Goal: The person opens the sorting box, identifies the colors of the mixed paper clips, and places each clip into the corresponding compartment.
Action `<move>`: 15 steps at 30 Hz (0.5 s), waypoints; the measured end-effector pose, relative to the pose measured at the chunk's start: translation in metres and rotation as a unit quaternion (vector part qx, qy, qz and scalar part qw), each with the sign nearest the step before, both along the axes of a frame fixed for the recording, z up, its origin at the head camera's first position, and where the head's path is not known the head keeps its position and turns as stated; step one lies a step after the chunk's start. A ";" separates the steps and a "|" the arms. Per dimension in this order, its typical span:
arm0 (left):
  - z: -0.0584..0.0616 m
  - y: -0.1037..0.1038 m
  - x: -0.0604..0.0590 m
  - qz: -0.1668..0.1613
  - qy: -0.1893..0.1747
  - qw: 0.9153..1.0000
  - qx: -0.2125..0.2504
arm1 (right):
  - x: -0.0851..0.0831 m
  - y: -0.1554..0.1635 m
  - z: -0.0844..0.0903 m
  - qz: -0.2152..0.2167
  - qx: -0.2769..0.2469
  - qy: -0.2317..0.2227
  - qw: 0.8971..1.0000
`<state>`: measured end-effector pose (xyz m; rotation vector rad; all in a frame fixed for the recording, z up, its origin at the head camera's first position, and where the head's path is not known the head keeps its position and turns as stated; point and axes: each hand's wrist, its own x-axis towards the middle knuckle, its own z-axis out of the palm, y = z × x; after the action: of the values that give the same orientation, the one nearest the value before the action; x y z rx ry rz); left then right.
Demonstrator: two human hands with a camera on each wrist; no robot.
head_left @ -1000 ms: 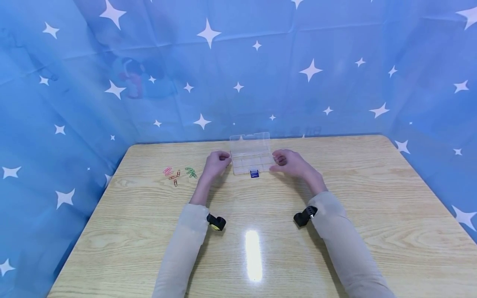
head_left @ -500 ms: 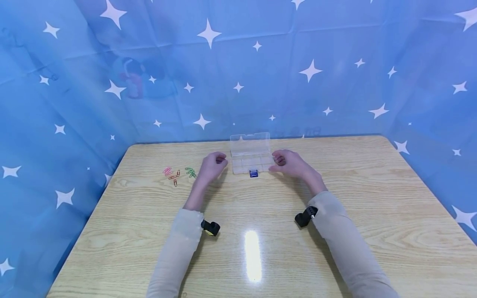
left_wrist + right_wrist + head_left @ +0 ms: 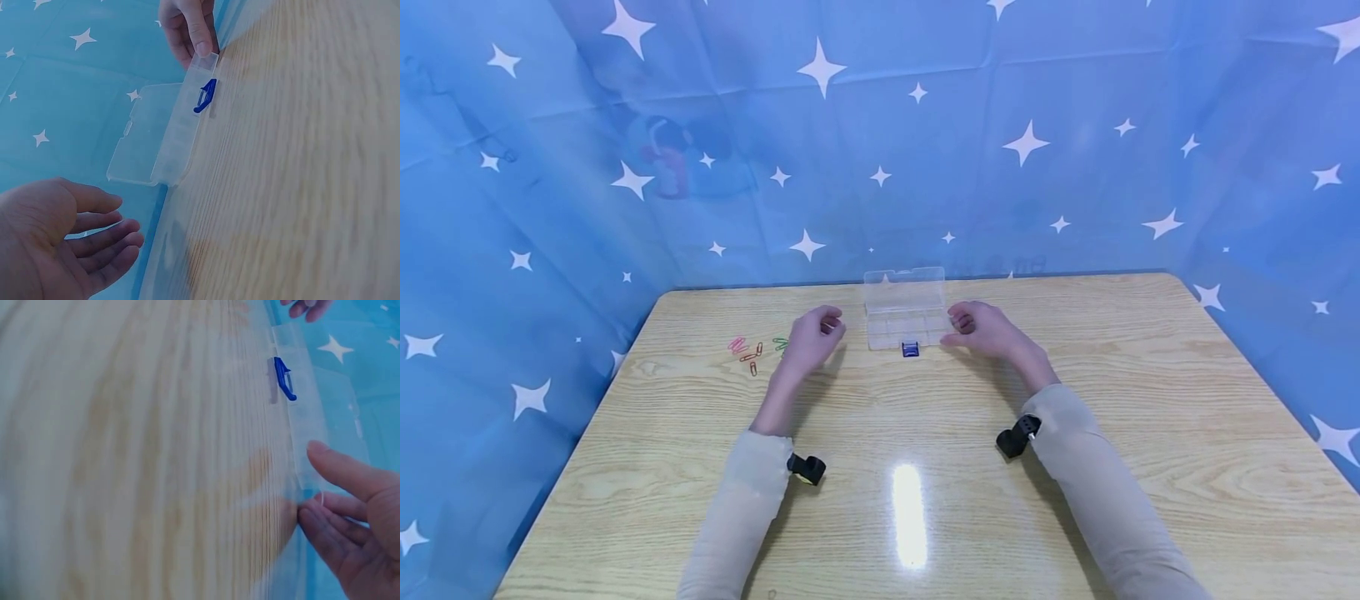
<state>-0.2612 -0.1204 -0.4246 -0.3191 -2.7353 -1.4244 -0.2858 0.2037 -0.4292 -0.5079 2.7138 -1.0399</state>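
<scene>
Clear box (image 3: 904, 318) sits open at the table's (image 3: 1150, 433) far middle, right hand (image 3: 985, 329) pinching its right end, left hand (image 3: 811, 337) relaxed and empty beside the paper clips (image 3: 758, 350) — risk: one-ended hold lets the light box swivel or skid.

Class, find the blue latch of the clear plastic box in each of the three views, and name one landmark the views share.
Head: the blue latch sits at centre, on the box's near edge.
Left wrist: the latch is upper centre, below the right hand.
Right wrist: the latch is upper right.
Shared landmark: the clear plastic box with its lid open.
</scene>
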 end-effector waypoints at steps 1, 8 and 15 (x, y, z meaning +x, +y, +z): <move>0.000 -0.002 0.001 -0.001 0.003 1.000 -0.002 | 0.000 0.000 0.000 0.000 0.000 0.001 1.000; 0.003 -0.017 0.006 0.001 0.012 1.000 -0.018 | 0.001 -0.001 0.002 -0.001 0.008 -0.002 1.000; 0.003 -0.031 0.009 0.017 0.021 0.999 -0.029 | 0.000 0.000 0.002 -0.002 0.006 -0.004 1.000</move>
<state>-0.2520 -0.1516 -0.4220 -0.2999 -2.7382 -1.3169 -0.2855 0.2037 -0.4269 -0.4956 2.7123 -1.0237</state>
